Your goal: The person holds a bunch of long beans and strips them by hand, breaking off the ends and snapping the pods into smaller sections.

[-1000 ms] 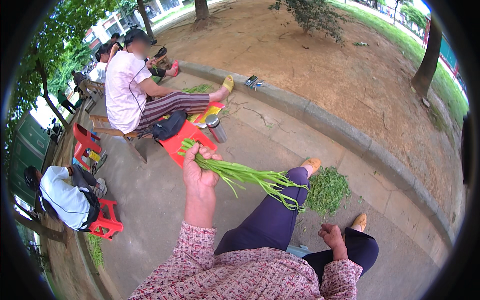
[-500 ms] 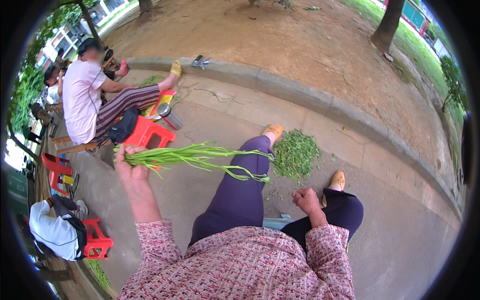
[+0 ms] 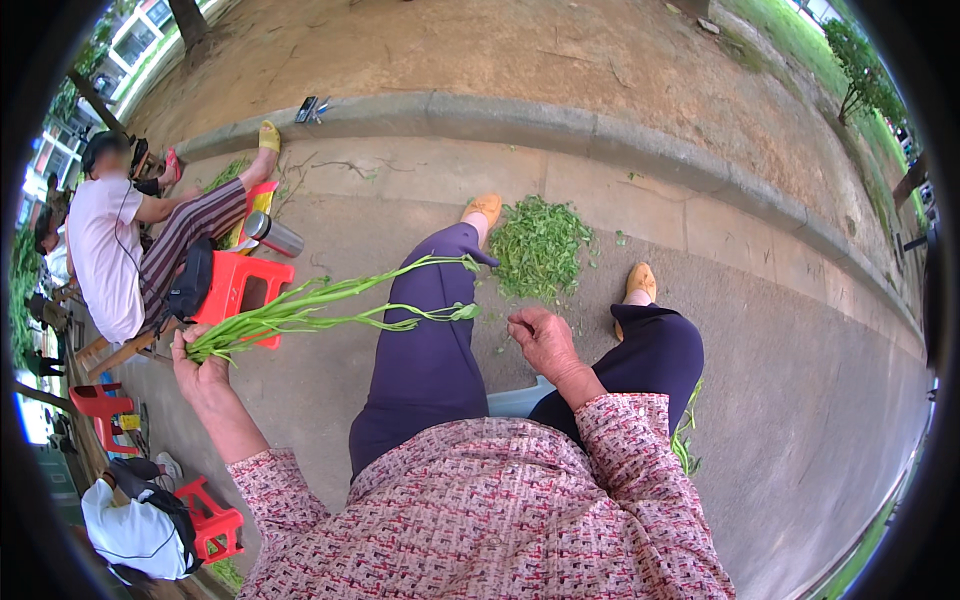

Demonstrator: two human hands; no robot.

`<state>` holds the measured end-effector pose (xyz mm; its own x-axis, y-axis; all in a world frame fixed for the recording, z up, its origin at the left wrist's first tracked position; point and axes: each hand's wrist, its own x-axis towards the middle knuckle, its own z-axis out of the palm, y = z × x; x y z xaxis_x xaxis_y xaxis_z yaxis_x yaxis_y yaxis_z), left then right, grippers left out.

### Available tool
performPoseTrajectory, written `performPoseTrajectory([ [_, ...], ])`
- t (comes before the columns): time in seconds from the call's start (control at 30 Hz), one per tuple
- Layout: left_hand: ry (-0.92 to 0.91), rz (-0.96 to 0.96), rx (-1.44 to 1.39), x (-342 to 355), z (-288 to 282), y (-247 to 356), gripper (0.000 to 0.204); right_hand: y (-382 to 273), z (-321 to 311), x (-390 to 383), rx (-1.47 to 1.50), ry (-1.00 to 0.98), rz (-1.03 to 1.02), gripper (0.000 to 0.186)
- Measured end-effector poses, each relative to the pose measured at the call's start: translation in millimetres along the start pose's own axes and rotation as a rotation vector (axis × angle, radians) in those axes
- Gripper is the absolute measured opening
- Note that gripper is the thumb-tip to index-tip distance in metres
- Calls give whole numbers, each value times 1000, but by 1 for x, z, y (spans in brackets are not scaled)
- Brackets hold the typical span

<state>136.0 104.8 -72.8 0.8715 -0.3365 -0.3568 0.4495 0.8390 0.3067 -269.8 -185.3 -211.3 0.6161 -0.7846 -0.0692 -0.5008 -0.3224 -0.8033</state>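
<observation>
A bunch of long green vegetable stems (image 3: 320, 312) is gripped at one end by my left hand (image 3: 203, 375), out to the left. The stems stretch rightward above my left thigh, mostly bare, with a few leaves at the far tips. My right hand (image 3: 548, 348) hovers between my knees, its fingers curled together; whether something small is pinched in them I cannot make out. Just beyond it, a pile of torn green leaves (image 3: 542, 246) lies on the pavement between my feet. Part of a pale blue stool (image 3: 516, 400) shows under me.
A red plastic stool (image 3: 228, 285) with a dark bag stands left of my leg, beside a steel tumbler (image 3: 275, 235). Other people sit farther left. A stone curb (image 3: 510, 115) crosses ahead, with bare soil beyond. More greens (image 3: 688, 430) lie by my right hip.
My left hand has moved left with the stems, which now spread more at their tips. My right hand has shifted left and up toward the leaf pile. The whole view has turned somewhat rightward.
</observation>
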Motion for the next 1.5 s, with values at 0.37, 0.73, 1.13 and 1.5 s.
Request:
performPoseTrajectory([
  [0.37,-40,-42,-4,-9,1,-8,17,-52,26,6,78,157,-287,15],
  [0.73,31,62,18,-36,27,-46,21,-19,41,7,358,45,-35,5],
  [1.13,-1,-2,-26,-48,26,-44,20,-5,25,9,819,-43,442,10],
  [1.5,-42,-1,-9,-49,29,-45,17,58,-6,38,129,-26,208,9],
])
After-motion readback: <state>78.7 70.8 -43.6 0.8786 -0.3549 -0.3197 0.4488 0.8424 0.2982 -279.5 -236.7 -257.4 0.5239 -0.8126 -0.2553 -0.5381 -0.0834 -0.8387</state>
